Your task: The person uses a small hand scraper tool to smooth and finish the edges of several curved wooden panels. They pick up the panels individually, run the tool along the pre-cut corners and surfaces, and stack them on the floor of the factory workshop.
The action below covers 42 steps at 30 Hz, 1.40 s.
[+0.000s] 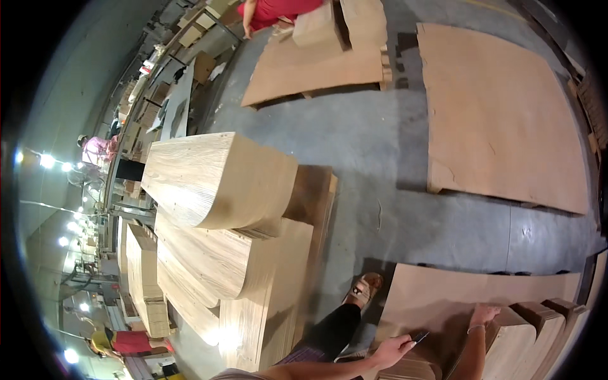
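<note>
Nearest me, the left hand (392,352) is closed around a slim dark object (420,337), held fingers-first over the lower-right work area, to the left of the other hand. I have the right hand (485,315), a thin band at its wrist, at the upper end of a curved wooden stack (510,335); its fingers are bent, but I cannot tell whether they grip the wood or only rest there. More curved stacks stand in a row to its right, and a brown sheet (456,284) spreads out beyond them. I also see 1 sandalled foot (364,288) on the grey floor (361,228), beside that sheet.

To my left, pale wood-grain panels (190,177) with rounded corners are piled high. Farther out, a board-topped pallet (506,120) lies at the right, and another pallet (310,71) bears pale blocks (315,26), with a person in red (282,7) beside them. Farthest off, at the left, I make out a person in pink (96,149) near bright lamps (47,161).
</note>
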### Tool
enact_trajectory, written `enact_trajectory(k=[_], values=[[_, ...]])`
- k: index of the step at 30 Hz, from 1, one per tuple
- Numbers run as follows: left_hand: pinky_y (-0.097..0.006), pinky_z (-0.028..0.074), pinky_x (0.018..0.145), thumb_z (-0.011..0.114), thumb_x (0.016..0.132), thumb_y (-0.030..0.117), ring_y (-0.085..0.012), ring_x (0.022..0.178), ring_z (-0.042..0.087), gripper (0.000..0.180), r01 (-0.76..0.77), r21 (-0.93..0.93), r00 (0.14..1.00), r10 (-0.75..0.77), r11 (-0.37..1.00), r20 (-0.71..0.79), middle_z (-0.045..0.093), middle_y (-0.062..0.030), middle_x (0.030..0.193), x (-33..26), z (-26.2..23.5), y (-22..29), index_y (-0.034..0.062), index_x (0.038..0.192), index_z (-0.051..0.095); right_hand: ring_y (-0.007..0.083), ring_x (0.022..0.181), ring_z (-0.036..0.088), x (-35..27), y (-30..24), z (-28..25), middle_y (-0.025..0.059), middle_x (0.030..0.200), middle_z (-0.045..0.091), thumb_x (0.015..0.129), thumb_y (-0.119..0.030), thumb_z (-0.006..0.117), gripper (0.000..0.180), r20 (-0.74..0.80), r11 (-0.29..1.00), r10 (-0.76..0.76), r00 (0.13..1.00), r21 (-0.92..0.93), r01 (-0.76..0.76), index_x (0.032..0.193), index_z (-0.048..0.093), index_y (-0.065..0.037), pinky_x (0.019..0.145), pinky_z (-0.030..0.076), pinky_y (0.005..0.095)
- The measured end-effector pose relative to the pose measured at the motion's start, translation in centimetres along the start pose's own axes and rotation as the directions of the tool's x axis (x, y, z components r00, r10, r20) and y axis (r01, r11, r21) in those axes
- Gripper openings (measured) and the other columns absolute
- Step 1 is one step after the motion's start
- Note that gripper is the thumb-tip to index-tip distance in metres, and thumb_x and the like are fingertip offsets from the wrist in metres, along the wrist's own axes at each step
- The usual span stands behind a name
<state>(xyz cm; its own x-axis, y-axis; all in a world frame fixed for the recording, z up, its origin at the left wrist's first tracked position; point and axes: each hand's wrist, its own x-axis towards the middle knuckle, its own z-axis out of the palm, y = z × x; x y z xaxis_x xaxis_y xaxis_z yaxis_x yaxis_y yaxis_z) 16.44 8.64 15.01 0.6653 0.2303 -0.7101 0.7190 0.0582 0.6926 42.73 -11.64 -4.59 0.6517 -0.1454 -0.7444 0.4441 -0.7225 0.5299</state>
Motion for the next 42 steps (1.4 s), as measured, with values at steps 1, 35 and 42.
enact_trajectory(k=[1,35,42], values=[[-0.040,0.042,0.061,0.052,0.097,0.029,-0.0338,0.066,0.053,0.026,0.024,-0.014,0.999,-0.024,1.000,0.030,0.054,-0.0165,0.072,0.1,0.0,0.0,0.0045,0.089,0.053,0.0392,0.130,0.043,0.1,0.0,1.2,0.0193,0.140,0.048,0.102,-0.043,0.029,0.053,-0.130,0.995,0.065,0.989,-0.070,-0.074,0.131,0.056,-0.008,0.112,0.023,0.0564],[-0.036,0.039,0.055,0.054,0.097,0.027,-0.0226,0.058,0.048,0.024,-0.098,-0.006,0.995,0.098,0.995,0.016,0.051,-0.0137,0.066,0.5,-0.9,-0.3,0.0045,0.090,0.055,0.0341,0.108,0.062,-1.6,0.3,-1.1,0.0132,0.111,0.068,0.096,-0.026,0.046,0.030,-0.465,0.981,0.050,0.884,-0.142,-0.130,0.106,0.071,-0.014,0.093,0.041,0.0466],[-0.037,0.044,0.061,0.054,0.096,0.033,-0.0232,0.065,0.055,0.028,0.001,0.023,0.995,-0.003,1.000,0.098,0.056,-0.0129,0.070,0.9,0.4,1.8,0.0057,0.091,0.058,0.0310,0.105,0.063,-3.2,4.8,-2.9,0.0108,0.114,0.067,0.092,-0.029,0.050,0.030,-0.281,0.999,0.040,0.959,-0.008,-0.044,0.106,0.070,-0.012,0.083,0.050,0.0437]])
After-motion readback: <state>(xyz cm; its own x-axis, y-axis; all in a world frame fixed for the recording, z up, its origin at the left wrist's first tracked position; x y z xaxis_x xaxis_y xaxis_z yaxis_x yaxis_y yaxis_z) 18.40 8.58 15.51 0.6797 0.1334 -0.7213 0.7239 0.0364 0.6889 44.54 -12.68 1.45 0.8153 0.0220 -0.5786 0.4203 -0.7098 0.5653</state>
